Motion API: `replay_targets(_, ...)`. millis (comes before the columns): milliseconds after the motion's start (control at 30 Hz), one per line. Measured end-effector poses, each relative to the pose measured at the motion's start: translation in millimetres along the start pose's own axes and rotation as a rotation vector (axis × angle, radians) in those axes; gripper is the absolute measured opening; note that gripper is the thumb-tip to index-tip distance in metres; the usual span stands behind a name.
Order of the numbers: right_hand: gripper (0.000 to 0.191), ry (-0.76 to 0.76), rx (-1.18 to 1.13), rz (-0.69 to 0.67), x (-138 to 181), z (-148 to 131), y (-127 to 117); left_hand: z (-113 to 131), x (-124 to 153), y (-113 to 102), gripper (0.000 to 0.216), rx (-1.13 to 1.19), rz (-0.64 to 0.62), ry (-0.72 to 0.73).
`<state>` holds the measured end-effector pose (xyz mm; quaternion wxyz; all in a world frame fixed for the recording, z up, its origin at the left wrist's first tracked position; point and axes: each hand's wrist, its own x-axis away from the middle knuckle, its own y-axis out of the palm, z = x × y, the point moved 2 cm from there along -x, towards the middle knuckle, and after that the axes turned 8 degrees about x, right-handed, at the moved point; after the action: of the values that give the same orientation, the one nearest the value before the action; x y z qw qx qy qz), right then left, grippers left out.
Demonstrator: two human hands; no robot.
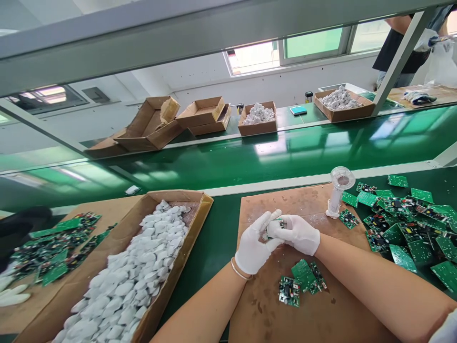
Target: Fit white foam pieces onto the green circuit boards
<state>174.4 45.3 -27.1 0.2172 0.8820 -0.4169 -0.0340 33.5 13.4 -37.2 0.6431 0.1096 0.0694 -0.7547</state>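
My left hand [254, 244] and my right hand [299, 234], both in white gloves, meet above a brown cardboard sheet [264, 305]. Fingers of both are closed around a small green circuit board [281, 222] with a white putty-like lump [273, 229] against it; the gloves hide most of the board. Just below my hands, a circuit board [289, 291] lies with its components up, beside a plain green board [303, 275] and another populated one [317, 277]. To the left stands a long cardboard box [194, 233] full of flattened white lumps [132, 281].
A clear plastic stand with a round head [335, 193] is upright behind my right hand. Circuit boards [410, 228] are heaped at right, more [60, 247] at far left beside another gloved hand [14, 296]. Across the green conveyor [221, 164] are boxes of white lumps [259, 127] and a standing person [396, 52].
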Motion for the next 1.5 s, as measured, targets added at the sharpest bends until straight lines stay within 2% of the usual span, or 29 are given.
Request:
replay_targets(133, 0.030, 0.010, -0.210, -0.116, 0.5, -2.3, 1.0, 3.7, -1.5, -1.0, 0.061, 0.033, 0.008, -0.015)
replay_targets(267, 0.029, 0.006, -0.206, -0.080, -0.1, -2.8, -0.2, 3.7, -2.8, -1.9, 0.061, -0.018, 0.006, 0.017)
replay_targets(400, 0.028, 0.007, -0.214, -0.119, -0.7, -2.9, 0.4, -2.0, -2.0, -3.2, 0.063, -0.055, -0.011, 0.040)
replay_targets(500, 0.030, -0.002, -0.208, -0.097, -2.2, -1.6, 0.8, -3.2, -1.4, -3.1, 0.063, -0.088, -0.033, 0.091)
replay_targets(600, 0.032, 0.012, -0.233, -0.065, -3.3, 0.2, 1.4, 2.5, -2.9, -1.9, 0.062, -0.203, -0.022, 0.064)
replay_targets(700, 0.031, 0.006, -0.287, -0.099, -3.1, 0.4, 0.9, 11.0, -6.2, -2.0, 0.067, -0.350, 0.023, 0.032)
replay_targets(833, 0.028, 0.005, -0.340, -0.169, -3.2, 2.7, -3.1, 15.3, -8.7, -4.3, 0.059, -0.413, 0.053, 0.177)
replay_targets(933, 0.035, 0.076, -0.381, -0.135, -4.5, 7.2, -5.2, 14.5, -9.0, -4.7, 0.047, -0.428, 0.033, 0.227)
replay_targets(1033, 0.039, 0.111, -0.287, -0.031, -4.6, 9.6, -4.2, 16.5, -9.1, -3.8, 0.044, -0.513, 0.038, 0.226)
replay_targets(1200, 0.041, 0.059, 0.064, 0.158, -4.0, 12.8, -5.5, 15.4, -5.8, -4.5, 0.047, -0.702, 0.064, 0.302)
replay_targets(1367, 0.031, 0.010, 0.193, 0.148, -5.8, 15.1, -10.3, 8.9, -1.9, -7.0, 0.050, -0.790, 0.128, 0.351)
replay_targets(1500, 0.038, 0.017, 0.076, 0.092, -5.0, 11.2, -7.7, 10.1, -1.6, -5.1, 0.048, -0.789, 0.136, 0.384)
